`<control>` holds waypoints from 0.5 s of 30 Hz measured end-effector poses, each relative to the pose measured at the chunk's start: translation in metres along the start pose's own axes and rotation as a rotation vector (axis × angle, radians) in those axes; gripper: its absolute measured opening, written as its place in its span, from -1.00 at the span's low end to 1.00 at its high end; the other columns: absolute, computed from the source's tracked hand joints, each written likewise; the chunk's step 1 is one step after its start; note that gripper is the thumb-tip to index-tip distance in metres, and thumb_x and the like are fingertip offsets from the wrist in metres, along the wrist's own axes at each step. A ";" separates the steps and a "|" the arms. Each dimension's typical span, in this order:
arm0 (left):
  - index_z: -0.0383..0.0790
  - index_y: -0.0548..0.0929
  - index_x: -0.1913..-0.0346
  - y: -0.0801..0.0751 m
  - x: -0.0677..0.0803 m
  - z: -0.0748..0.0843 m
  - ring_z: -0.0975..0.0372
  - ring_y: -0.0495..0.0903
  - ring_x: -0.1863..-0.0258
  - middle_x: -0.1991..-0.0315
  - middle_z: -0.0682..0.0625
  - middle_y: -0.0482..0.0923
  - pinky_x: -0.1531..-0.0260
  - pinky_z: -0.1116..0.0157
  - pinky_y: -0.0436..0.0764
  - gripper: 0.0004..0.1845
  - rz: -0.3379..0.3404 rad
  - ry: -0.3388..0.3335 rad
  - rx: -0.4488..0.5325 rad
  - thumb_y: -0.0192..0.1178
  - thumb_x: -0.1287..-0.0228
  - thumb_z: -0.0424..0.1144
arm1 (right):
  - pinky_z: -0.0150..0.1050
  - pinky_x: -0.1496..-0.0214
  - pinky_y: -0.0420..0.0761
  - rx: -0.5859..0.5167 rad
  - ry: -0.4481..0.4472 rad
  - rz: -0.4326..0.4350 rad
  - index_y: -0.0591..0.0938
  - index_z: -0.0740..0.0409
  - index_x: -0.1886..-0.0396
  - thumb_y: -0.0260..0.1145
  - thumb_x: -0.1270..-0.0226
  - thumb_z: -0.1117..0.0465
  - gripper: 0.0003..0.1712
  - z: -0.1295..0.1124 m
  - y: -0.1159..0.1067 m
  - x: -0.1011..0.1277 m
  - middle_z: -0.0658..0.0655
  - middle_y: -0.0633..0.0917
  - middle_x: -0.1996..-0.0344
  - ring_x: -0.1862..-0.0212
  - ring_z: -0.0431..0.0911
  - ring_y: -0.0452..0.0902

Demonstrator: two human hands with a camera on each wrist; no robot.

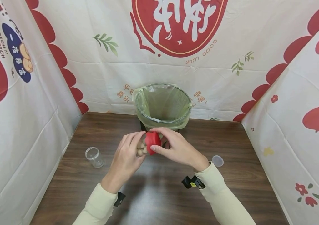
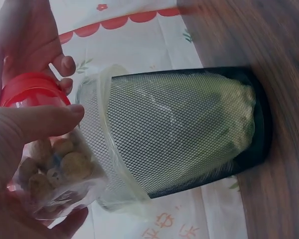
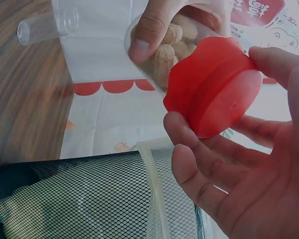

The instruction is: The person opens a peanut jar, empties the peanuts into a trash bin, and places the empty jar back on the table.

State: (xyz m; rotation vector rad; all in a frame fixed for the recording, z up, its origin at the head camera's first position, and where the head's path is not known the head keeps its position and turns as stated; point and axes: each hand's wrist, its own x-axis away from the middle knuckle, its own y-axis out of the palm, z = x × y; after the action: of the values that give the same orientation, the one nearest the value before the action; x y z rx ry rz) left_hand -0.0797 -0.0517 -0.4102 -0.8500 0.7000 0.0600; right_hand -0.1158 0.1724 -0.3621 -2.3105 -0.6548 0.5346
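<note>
Honestly, the mesh bin (image 1: 163, 107) with its green liner sits right behind both hands, so if that red lid (image 1: 152, 142) pops off suddenly, peanuts could scatter onto the surface (image 1: 159, 193) instead. Left hand (image 1: 127, 159) is wrapped around the clear jar (image 1: 141, 148) of peanuts, right hand (image 1: 176, 148) pinching the lid. Jar's held up between the hands, lying roughly sideways, lid end pointing toward the right hand.

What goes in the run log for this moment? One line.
left hand: grips jar | right hand: grips red lid | lid: on jar | bin: behind
</note>
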 end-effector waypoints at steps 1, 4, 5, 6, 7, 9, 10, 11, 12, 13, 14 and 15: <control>-0.29 0.61 -0.35 0.000 0.000 0.000 -0.06 0.63 -0.19 -0.18 -0.20 0.68 -0.25 -0.04 0.70 -0.19 -0.020 -0.024 0.027 0.70 0.06 -0.44 | -0.25 0.20 0.72 0.006 -0.015 0.000 0.55 -0.01 -0.47 0.52 -0.45 0.03 -0.34 0.000 0.000 0.000 -0.06 0.71 -0.07 0.21 -0.14 0.67; -0.27 0.60 -0.37 -0.001 0.000 0.001 -0.03 0.61 -0.21 -0.20 -0.16 0.68 -0.24 -0.04 0.70 -0.18 -0.089 -0.111 0.114 0.70 0.04 -0.41 | -0.23 0.17 0.72 0.038 -0.064 -0.002 0.56 -0.04 -0.48 0.54 -0.41 0.03 -0.31 0.000 -0.001 0.001 -0.07 0.68 -0.16 0.17 -0.12 0.63; -0.26 0.59 -0.38 -0.002 0.000 0.001 -0.03 0.61 -0.21 -0.21 -0.15 0.68 -0.24 -0.04 0.69 -0.17 -0.109 -0.137 0.138 0.70 0.04 -0.41 | -0.23 0.16 0.71 0.046 -0.078 -0.003 0.56 -0.06 -0.49 0.55 -0.41 0.03 -0.30 0.000 -0.001 0.001 -0.07 0.67 -0.19 0.16 -0.11 0.61; -0.26 0.59 -0.38 -0.002 0.000 0.001 -0.02 0.61 -0.21 -0.21 -0.14 0.68 -0.24 -0.04 0.69 -0.17 -0.124 -0.157 0.158 0.69 0.03 -0.40 | -0.26 0.15 0.70 0.052 -0.089 -0.004 0.55 -0.06 -0.49 0.55 -0.41 0.04 -0.30 0.001 -0.001 0.002 -0.07 0.66 -0.23 0.14 -0.11 0.60; -0.26 0.59 -0.38 -0.002 0.000 0.001 -0.02 0.61 -0.21 -0.21 -0.14 0.68 -0.25 -0.05 0.69 -0.17 -0.137 -0.170 0.171 0.69 0.03 -0.40 | -0.27 0.15 0.70 0.053 -0.097 -0.005 0.55 -0.07 -0.50 0.55 -0.40 0.04 -0.29 0.001 -0.001 0.002 -0.06 0.66 -0.26 0.13 -0.10 0.60; -0.26 0.59 -0.38 -0.003 -0.001 0.001 -0.03 0.61 -0.21 -0.21 -0.13 0.68 -0.25 -0.05 0.68 -0.18 -0.146 -0.179 0.182 0.69 0.02 -0.39 | -0.30 0.14 0.69 0.052 -0.100 -0.007 0.55 -0.05 -0.51 0.55 -0.41 0.04 -0.28 0.001 -0.001 0.002 -0.04 0.65 -0.28 0.12 -0.07 0.60; -0.26 0.59 -0.38 -0.003 -0.001 0.001 -0.03 0.61 -0.21 -0.21 -0.13 0.68 -0.26 -0.05 0.68 -0.18 -0.144 -0.177 0.183 0.69 0.02 -0.39 | -0.30 0.14 0.68 0.053 -0.097 -0.008 0.54 -0.04 -0.51 0.54 -0.41 0.04 -0.28 0.001 -0.002 0.002 -0.04 0.65 -0.27 0.12 -0.06 0.61; -0.26 0.59 -0.38 -0.003 -0.001 0.001 -0.03 0.61 -0.20 -0.21 -0.13 0.68 -0.26 -0.05 0.68 -0.18 -0.139 -0.170 0.179 0.69 0.02 -0.39 | -0.30 0.14 0.68 0.054 -0.089 -0.007 0.54 -0.02 -0.52 0.53 -0.41 0.03 -0.28 0.001 -0.002 0.002 -0.04 0.66 -0.25 0.12 -0.06 0.62; -0.26 0.60 -0.37 -0.002 -0.001 0.001 -0.03 0.61 -0.20 -0.22 -0.14 0.68 -0.26 -0.04 0.68 -0.18 -0.131 -0.160 0.175 0.69 0.03 -0.39 | -0.30 0.14 0.68 0.055 -0.080 -0.007 0.53 -0.01 -0.52 0.53 -0.42 0.02 -0.27 0.001 -0.002 0.002 -0.04 0.66 -0.23 0.12 -0.06 0.62; -0.26 0.60 -0.37 -0.002 -0.002 0.002 -0.02 0.61 -0.20 -0.22 -0.13 0.68 -0.26 -0.03 0.68 -0.18 -0.121 -0.148 0.168 0.70 0.03 -0.39 | -0.28 0.14 0.69 0.055 -0.068 -0.008 0.53 0.01 -0.52 0.52 -0.42 0.01 -0.27 0.001 -0.002 0.002 -0.04 0.66 -0.22 0.12 -0.07 0.63; -0.26 0.60 -0.36 -0.002 -0.002 0.002 -0.02 0.61 -0.20 -0.22 -0.14 0.68 -0.26 -0.03 0.69 -0.19 -0.108 -0.133 0.161 0.70 0.03 -0.40 | -0.27 0.14 0.69 0.057 -0.055 -0.008 0.53 0.02 -0.53 0.51 -0.43 0.00 -0.26 0.001 -0.003 0.001 -0.05 0.67 -0.20 0.11 -0.10 0.63; -0.26 0.61 -0.36 -0.002 -0.002 0.002 -0.02 0.61 -0.20 -0.22 -0.14 0.68 -0.26 -0.02 0.69 -0.19 -0.093 -0.118 0.153 0.70 0.04 -0.40 | -0.25 0.15 0.70 0.057 -0.042 -0.011 0.52 0.03 -0.53 0.50 -0.44 -0.01 -0.26 0.001 -0.003 0.001 -0.06 0.67 -0.18 0.11 -0.13 0.62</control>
State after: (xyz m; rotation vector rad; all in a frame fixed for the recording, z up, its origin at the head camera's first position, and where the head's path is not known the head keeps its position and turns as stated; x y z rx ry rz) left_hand -0.0792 -0.0509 -0.4073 -0.7247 0.5467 -0.0267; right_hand -0.1165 0.1758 -0.3611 -2.2467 -0.6638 0.5898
